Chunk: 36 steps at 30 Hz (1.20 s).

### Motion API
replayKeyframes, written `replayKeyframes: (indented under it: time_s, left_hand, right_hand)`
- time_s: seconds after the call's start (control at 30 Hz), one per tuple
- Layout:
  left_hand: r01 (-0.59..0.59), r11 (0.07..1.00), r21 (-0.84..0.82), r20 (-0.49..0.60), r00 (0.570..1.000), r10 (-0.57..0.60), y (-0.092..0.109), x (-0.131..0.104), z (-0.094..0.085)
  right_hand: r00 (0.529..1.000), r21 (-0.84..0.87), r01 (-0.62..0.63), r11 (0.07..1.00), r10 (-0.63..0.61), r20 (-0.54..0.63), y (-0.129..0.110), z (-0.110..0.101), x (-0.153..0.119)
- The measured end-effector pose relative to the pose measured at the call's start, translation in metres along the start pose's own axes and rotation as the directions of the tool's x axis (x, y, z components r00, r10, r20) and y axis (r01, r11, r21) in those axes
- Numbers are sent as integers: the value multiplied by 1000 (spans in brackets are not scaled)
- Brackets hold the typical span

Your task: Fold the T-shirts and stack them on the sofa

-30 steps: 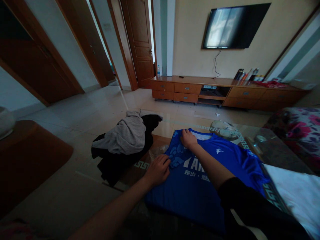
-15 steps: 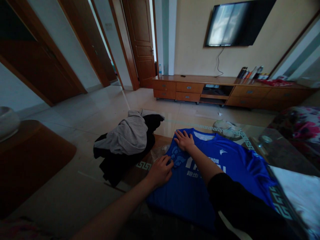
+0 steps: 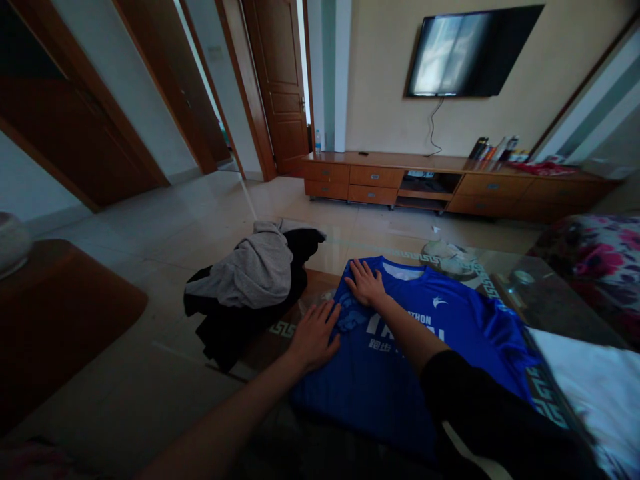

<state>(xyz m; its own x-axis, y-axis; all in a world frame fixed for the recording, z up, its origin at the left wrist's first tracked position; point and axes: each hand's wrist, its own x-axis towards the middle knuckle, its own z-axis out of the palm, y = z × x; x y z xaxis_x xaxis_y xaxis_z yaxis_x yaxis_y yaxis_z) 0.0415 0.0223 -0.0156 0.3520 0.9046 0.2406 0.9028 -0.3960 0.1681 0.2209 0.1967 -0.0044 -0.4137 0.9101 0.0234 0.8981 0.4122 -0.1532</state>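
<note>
A blue T-shirt (image 3: 465,333) with white lettering lies spread on a glass-topped table (image 3: 505,267), its collar toward the far side. My left hand (image 3: 315,337) rests open on the shirt's left edge, fingers stretched out. Farther up, near the shoulder beside the collar, my right hand (image 3: 367,283) presses flat on the cloth with its fingers spread. My right forearm crosses the chest print and hides part of it. The left sleeve area shows a lighter blue pattern.
Left of the shirt is a heap of grey and black clothes (image 3: 260,267). A white cloth (image 3: 590,367) lies at the right. Beyond stand a low wooden TV cabinet (image 3: 375,177) and a wall-mounted television (image 3: 475,53). A brown wooden piece (image 3: 75,300) stands far left.
My left hand's fingers have gone from curled at the shirt's edge to stretched out flat. My right hand stays by the shoulder. The view has shifted slightly.
</note>
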Motion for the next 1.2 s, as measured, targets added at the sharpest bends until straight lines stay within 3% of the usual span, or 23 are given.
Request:
replayKeyframes:
  time_s: [0.1,0.2,0.3,0.4,0.5,0.6,0.63,0.7,0.77,0.83,0.97,1.1,1.2]
  left_hand:
    - [-18,1000,16,-21,1000,18,3,2,-4]
    - [-40,999,22,-44,998,41,10,5,-6]
    - [-100,995,18,-3,995,100,17,5,1]
    - [-112,994,9,50,992,112,21,3,11]
    - [-81,997,8,59,995,80,23,3,17]
    - [-53,999,1,45,998,53,27,5,17]
    - [-41,999,-2,36,999,41,29,6,16]
    - [-17,1000,-3,-1,1000,17,35,10,15]
    - [-5,1000,1,-53,999,5,42,17,14]
    - [12,1000,12,-87,996,-11,48,25,15]
    - [59,998,28,-73,996,-57,57,44,24]
    - [88,996,-1,1,996,-88,54,53,37]
    - [81,997,-17,96,992,-79,49,52,46]
  right_hand:
    - [982,12,-13,1000,15,-187,17,-21,-9]
    - [946,35,-71,997,78,-314,50,-55,-25]
    - [899,90,-197,976,216,-381,97,-91,-51]
    - [807,196,-391,899,437,-396,154,-117,-92]
    - [676,280,-568,774,633,-378,207,-127,-143]
    - [547,314,-701,641,765,-340,247,-122,-192]
    - [539,302,-724,620,782,-314,258,-119,-205]
    - [568,273,-734,622,782,-255,275,-113,-227]
    - [623,264,-712,650,759,-191,285,-107,-244]
    - [643,278,-717,639,761,-91,290,-103,-256]
    - [572,290,-801,524,812,112,287,-99,-271]
    - [493,314,-839,444,865,95,275,-97,-276]
    - [517,409,-798,443,852,86,267,-95,-276]
